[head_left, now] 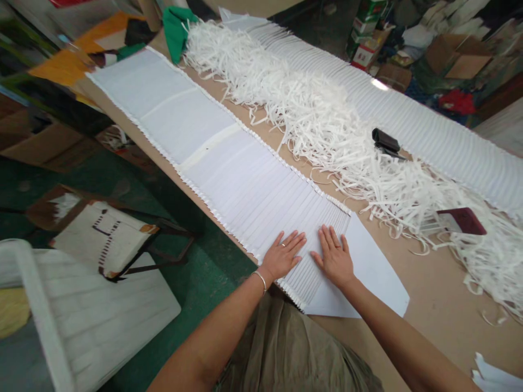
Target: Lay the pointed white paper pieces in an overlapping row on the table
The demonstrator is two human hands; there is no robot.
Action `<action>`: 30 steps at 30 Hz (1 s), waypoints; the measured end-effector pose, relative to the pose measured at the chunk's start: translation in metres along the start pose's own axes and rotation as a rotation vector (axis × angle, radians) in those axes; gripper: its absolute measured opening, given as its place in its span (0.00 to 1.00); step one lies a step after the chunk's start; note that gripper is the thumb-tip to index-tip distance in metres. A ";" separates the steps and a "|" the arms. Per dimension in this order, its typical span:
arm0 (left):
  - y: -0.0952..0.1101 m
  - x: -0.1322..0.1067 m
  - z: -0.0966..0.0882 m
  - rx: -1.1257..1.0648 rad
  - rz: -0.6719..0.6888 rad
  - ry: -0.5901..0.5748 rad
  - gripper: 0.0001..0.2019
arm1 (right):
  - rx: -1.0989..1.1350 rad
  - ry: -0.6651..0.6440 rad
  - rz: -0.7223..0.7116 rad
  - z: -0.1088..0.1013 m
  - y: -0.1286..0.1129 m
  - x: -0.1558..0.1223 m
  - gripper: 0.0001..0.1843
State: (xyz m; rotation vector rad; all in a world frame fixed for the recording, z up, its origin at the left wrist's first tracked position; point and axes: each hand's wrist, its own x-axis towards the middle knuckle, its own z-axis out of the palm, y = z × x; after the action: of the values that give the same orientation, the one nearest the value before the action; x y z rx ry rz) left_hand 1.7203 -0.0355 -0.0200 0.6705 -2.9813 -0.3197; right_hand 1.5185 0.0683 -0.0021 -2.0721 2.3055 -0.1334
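Note:
A long row of overlapping white paper sheets [229, 163] runs diagonally along the near edge of the table, its layered edges fanned closely toward me. My left hand [281, 255] lies flat on the fanned edges with its fingers spread; a ring and a bracelet show on it. Just to its right, my right hand [334, 257] also rests flat, its fingers stretched out over the end of the row. Under and beyond that hand lies the last white sheet [376, 267], with a tapered flap pointing right. Neither hand grips anything.
Behind the row spreads a heap of white paper strips [302, 103], with a dark clip-like object [386, 140] and a maroon object [463, 220] on it. Another fanned paper row [368, 90] lies farther back. At lower left stand a stool [106, 234] and a white plastic bin [106, 305].

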 end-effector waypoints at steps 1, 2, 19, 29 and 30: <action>-0.001 0.000 0.001 0.019 0.002 0.004 0.29 | 0.000 0.009 -0.005 0.001 0.003 -0.005 0.40; -0.002 -0.001 0.001 0.036 0.002 0.008 0.29 | -0.001 0.014 0.001 0.001 0.006 -0.009 0.40; 0.001 0.003 0.002 0.076 0.019 0.062 0.28 | -0.040 0.049 0.317 0.007 0.062 -0.097 0.38; 0.000 0.025 0.001 0.112 0.118 0.021 0.26 | 0.040 0.001 0.012 -0.006 0.015 -0.007 0.37; 0.000 0.026 0.002 0.113 0.117 0.019 0.26 | 0.039 -0.005 0.016 -0.003 0.016 -0.010 0.37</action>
State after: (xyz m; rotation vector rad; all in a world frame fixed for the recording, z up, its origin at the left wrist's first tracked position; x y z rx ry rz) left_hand 1.6968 -0.0463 -0.0211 0.5027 -3.0218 -0.1381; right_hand 1.5038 0.0797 -0.0006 -2.0330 2.2972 -0.1713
